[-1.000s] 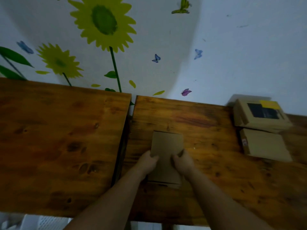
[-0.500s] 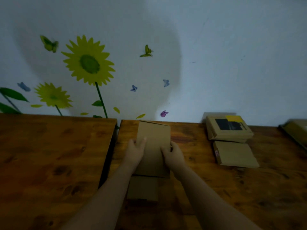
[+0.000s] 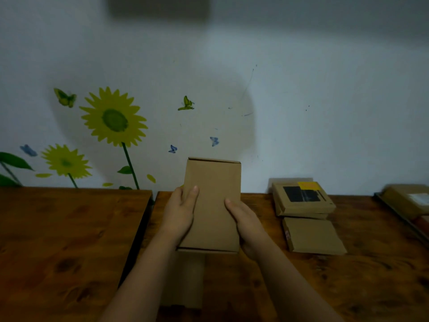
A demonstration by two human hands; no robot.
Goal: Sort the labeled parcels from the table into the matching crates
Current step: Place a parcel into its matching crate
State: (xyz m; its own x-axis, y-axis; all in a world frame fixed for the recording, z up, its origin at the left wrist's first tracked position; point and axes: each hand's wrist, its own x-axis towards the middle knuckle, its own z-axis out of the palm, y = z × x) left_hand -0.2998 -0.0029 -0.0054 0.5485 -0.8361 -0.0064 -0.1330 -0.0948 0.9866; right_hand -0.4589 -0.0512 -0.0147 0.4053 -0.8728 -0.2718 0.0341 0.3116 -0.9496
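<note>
I hold a plain brown cardboard parcel [image 3: 212,203] up off the wooden table [image 3: 278,287], tilted with its top toward the wall. My left hand [image 3: 180,213] grips its left side with the thumb over the front face. My right hand [image 3: 246,223] grips its right side. No label shows on the face toward me. Another flat brown parcel [image 3: 185,282] lies on the table under my arms, partly hidden. No crate is in view.
At right, a parcel with a black and yellow label [image 3: 301,198] sits on another box, with a plain flat parcel [image 3: 312,235] in front of it. One more parcel [image 3: 408,198] lies at the far right edge. A second table [image 3: 65,240] stands left across a narrow gap.
Both hands have lifted the parcel off the table and raised it toward the wall, uncovering a second flat parcel beneath. The view has tilted upward.
</note>
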